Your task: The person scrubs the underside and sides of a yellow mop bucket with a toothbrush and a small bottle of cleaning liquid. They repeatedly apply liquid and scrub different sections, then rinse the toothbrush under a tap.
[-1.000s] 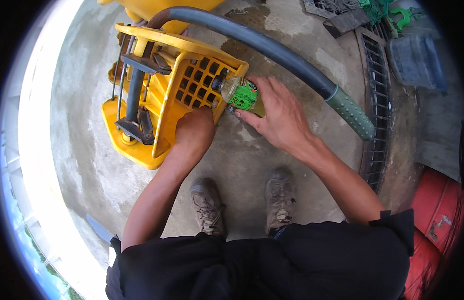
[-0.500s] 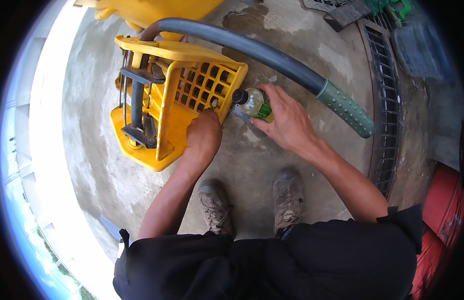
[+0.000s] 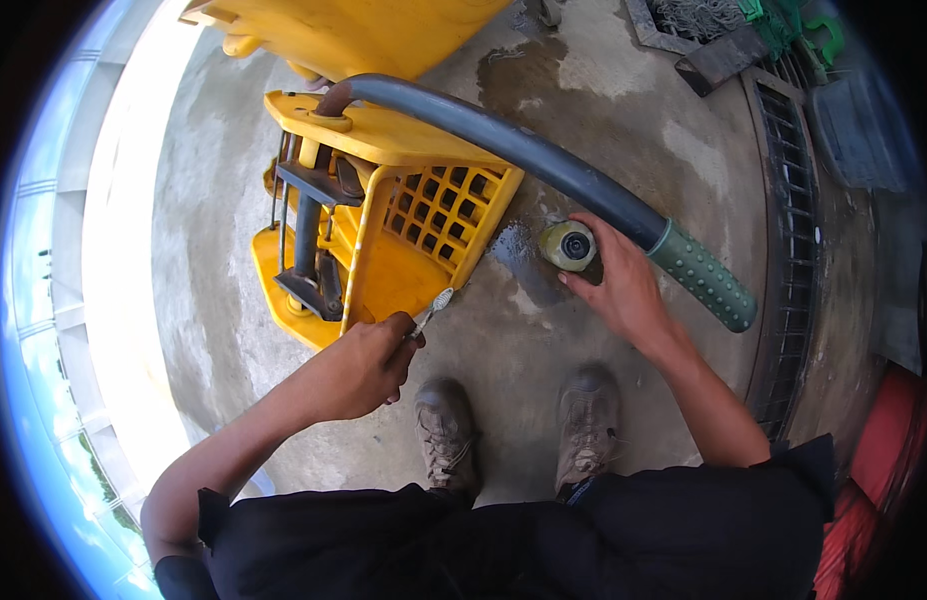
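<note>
My right hand (image 3: 623,290) holds a small green bottle (image 3: 568,245), upright with its open mouth facing up, just under the grey lever handle (image 3: 543,160) with a green grip (image 3: 705,285). My left hand (image 3: 358,365) is closed on a small toothbrush (image 3: 433,307) whose bristle head points up toward the lower corner of the yellow mop wringer (image 3: 413,205). A wet patch lies on the concrete between wringer and bottle. My two shoes (image 3: 518,430) stand below.
A yellow bucket body (image 3: 353,30) sits behind the wringer. A long metal drain grate (image 3: 798,200) runs along the right, with dark mats and green items at the top right. A red object (image 3: 883,470) is at the lower right. A white wall edge curves along the left.
The bottle was tipped toward the wringer's grid, then turned upright and drawn right. My left hand pulled back from the wringer, and the brush now shows in it.
</note>
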A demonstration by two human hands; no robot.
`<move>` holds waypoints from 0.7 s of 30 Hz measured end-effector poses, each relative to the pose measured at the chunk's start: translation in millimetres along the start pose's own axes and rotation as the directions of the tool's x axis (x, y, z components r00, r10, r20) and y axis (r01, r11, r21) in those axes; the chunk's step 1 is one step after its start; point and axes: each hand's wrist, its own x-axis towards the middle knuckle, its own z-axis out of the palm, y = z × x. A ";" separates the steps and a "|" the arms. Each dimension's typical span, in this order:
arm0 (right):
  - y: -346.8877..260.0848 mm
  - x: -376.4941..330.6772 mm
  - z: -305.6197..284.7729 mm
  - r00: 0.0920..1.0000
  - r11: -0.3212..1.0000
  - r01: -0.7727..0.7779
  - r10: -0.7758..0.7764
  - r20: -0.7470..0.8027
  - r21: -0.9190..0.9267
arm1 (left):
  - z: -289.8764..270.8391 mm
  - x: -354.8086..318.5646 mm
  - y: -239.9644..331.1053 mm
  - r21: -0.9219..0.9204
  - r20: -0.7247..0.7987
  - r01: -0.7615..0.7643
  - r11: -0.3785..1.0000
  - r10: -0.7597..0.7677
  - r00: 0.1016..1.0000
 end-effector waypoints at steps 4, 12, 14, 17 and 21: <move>-6.8 -10.8 -0.5 0.996 0.988 -0.089 0.086 -0.025 -0.128 | 2.4 -4.1 -9.6 -0.055 0.001 -0.050 0.997 0.050 0.999; -69.2 -44.4 29.6 0.812 0.926 -0.210 -0.014 0.583 0.315 | 82.5 50.4 -31.9 -0.514 -0.295 -0.126 0.849 -0.038 0.955; -86.4 -44.8 55.1 0.727 0.788 -0.379 -0.071 0.683 0.485 | 106.8 57.1 -41.3 -0.609 -0.387 -0.172 0.774 -0.100 0.917; -95.9 -45.1 87.0 0.691 0.719 -0.428 -0.130 0.711 0.548 | 118.4 61.8 -45.6 -0.771 -0.375 -0.198 0.605 -0.181 0.909; -100.0 -39.5 97.1 0.694 0.520 -0.557 -0.137 0.707 0.647 | 106.9 53.9 -53.5 -0.802 -0.335 -0.188 0.567 -0.166 0.927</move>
